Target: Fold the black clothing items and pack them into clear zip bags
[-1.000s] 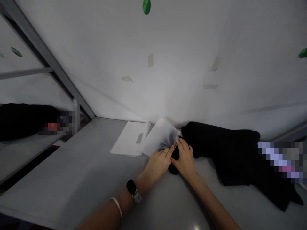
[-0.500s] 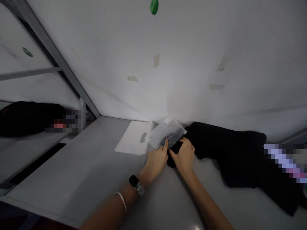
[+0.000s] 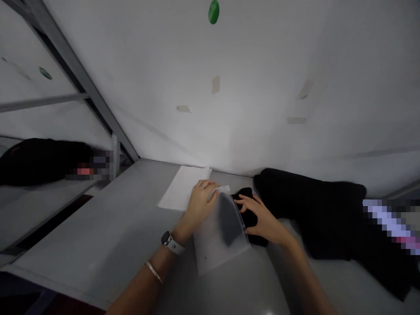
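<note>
A frosted plastic zip bag (image 3: pixel 210 249) lies on the grey surface with its opening toward the right. My left hand (image 3: pixel 200 203), with a ring, watch and bracelet, grips the bag's upper left edge between thumb and fingers. Part of a folded black cloth (image 3: pixel 247 194) sticks out at the bag's opening, and a dark shape shows through the plastic. My right hand (image 3: pixel 264 221) curls around this cloth, thumb below and fingers above.
White flat packets or sheets (image 3: pixel 177 188) lie left of my left hand. A larger black garment (image 3: pixel 324 210) spreads along the right by the white wall (image 3: pixel 249 87). A grey metal post (image 3: pixel 95 98) stands left, with another black item (image 3: pixel 46 162) beyond it.
The zip bag has turned and come nearer, its opening now facing right. My left hand has shifted up and left to its edge; my right hand has moved right and down with the black cloth.
</note>
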`<state>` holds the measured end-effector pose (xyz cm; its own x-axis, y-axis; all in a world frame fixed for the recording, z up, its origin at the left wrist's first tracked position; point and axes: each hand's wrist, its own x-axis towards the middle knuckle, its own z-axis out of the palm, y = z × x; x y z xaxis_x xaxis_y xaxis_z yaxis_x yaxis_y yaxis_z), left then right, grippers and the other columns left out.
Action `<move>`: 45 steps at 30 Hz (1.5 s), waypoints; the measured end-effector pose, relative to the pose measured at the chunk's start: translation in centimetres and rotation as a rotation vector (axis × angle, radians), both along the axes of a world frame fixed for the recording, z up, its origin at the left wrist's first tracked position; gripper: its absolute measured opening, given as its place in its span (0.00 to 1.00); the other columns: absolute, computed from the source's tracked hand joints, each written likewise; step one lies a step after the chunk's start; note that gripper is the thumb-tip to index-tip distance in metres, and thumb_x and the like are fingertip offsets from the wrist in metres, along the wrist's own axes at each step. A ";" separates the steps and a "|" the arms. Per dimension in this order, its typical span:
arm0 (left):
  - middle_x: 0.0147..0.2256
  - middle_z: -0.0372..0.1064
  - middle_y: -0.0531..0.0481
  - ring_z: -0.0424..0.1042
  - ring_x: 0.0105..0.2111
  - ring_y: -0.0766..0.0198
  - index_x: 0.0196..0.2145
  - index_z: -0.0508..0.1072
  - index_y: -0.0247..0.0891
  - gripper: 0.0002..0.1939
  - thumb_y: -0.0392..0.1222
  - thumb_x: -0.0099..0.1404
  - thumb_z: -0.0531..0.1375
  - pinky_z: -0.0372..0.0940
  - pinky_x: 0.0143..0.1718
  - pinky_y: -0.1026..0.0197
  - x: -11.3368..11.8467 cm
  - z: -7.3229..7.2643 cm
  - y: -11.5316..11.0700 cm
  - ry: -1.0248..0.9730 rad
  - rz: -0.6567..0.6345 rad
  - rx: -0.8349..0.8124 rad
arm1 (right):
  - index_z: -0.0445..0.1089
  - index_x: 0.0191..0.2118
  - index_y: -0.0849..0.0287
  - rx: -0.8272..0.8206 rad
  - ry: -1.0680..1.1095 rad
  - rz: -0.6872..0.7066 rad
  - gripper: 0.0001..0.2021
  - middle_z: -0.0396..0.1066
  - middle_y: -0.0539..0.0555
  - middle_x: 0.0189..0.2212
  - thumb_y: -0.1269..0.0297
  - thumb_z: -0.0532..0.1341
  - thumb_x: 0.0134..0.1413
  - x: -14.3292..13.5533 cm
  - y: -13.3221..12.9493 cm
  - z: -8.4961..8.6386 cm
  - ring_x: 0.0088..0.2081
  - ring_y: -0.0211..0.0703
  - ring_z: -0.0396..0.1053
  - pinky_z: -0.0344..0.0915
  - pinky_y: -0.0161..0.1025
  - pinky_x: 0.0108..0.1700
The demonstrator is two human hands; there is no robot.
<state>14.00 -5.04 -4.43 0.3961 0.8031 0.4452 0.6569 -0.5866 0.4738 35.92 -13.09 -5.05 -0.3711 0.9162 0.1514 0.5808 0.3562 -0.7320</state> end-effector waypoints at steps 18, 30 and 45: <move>0.19 0.64 0.53 0.60 0.24 0.65 0.22 0.74 0.35 0.17 0.45 0.63 0.54 0.51 0.26 0.64 -0.6 -0.5 0.6 0.131 -0.076 -0.461 | 0.67 0.33 0.54 -0.182 0.177 0.355 0.14 0.70 0.51 0.49 0.66 0.71 0.39 -2.9 -0.6 1.0 0.57 0.46 0.62 0.35 0.54 0.66; 0.21 0.67 0.52 0.63 0.25 0.65 0.24 0.74 0.35 0.17 0.47 0.63 0.53 0.54 0.28 0.63 0.0 -1.0 0.2 0.075 -0.095 -0.500 | 0.70 0.34 0.53 -0.176 0.289 0.327 0.15 0.71 0.48 0.44 0.64 0.72 0.39 -4.4 -0.8 0.7 0.51 0.44 0.67 0.54 0.45 0.60; 0.25 0.73 0.49 0.68 0.28 0.62 0.27 0.76 0.36 0.15 0.44 0.65 0.54 0.54 0.30 0.62 0.3 -1.0 0.2 0.112 0.047 -0.423 | 0.66 0.48 0.52 -0.137 0.293 0.062 0.35 0.67 0.53 0.51 0.61 0.76 0.27 -4.0 -0.7 -0.4 0.54 0.50 0.65 0.59 0.47 0.58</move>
